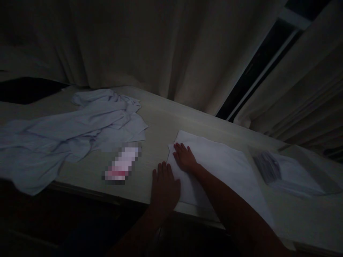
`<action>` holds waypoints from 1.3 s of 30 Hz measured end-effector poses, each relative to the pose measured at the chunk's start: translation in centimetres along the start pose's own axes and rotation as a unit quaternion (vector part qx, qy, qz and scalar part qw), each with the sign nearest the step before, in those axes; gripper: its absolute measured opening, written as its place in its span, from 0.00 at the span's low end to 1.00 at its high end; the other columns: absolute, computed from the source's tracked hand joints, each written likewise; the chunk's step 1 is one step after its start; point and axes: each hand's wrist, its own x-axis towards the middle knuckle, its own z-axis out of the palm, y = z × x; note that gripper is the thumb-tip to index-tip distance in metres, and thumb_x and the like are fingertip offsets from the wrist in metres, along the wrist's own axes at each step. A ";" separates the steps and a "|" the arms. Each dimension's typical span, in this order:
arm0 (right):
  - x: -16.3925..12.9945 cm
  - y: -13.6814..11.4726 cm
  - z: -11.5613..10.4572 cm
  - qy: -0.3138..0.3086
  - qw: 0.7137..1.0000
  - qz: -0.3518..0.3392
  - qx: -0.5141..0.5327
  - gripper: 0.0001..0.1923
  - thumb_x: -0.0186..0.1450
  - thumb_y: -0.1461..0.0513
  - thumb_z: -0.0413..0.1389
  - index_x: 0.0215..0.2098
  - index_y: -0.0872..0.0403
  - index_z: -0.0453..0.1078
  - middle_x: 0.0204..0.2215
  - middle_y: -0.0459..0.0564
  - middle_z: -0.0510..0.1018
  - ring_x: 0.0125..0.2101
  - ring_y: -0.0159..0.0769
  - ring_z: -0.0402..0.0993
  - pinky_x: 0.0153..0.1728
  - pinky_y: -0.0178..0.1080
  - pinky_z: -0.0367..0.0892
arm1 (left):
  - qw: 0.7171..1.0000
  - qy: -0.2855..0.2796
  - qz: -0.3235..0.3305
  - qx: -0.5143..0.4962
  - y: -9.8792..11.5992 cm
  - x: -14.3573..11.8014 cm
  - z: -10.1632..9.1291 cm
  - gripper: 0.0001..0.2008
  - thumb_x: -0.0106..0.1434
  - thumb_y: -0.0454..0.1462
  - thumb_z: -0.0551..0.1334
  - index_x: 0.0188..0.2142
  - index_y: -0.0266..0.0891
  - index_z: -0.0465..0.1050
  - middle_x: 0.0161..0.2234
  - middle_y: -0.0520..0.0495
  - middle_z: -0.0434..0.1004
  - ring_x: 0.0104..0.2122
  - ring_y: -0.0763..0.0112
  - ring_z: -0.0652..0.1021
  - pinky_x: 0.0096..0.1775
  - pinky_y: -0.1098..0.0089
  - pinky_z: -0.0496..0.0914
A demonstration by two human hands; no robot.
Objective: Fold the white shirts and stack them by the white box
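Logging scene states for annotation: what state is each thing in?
White cloth: lying flat
Right hand: open, palm down on cloth
Left hand: open, at cloth's left edge
Cloth heap: crumpled
Pixelated item: bright, details hidden
Curtains: parted at right

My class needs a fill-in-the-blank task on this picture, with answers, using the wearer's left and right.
1. Compared with the right hand, the left hand is ____ (closer to/farther from) the near edge of the table.
2. The crumpled cloth pile lies to the ____ of the flat white cloth.
3. The transparent packet lies to its ____.

Missing words: closer to; left; right.
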 end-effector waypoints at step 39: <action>-19.3 1.3 0.4 0.052 0.998 0.030 -0.006 0.33 0.72 0.46 0.39 0.71 0.49 0.45 0.70 0.48 0.46 0.69 0.46 0.37 0.67 0.56 0.42 | 0.994 0.009 0.054 0.099 -0.3 0.4 1.0 0.36 0.67 0.47 0.43 0.64 0.20 0.53 0.66 0.23 0.52 0.66 0.41 0.54 0.62 0.43 0.47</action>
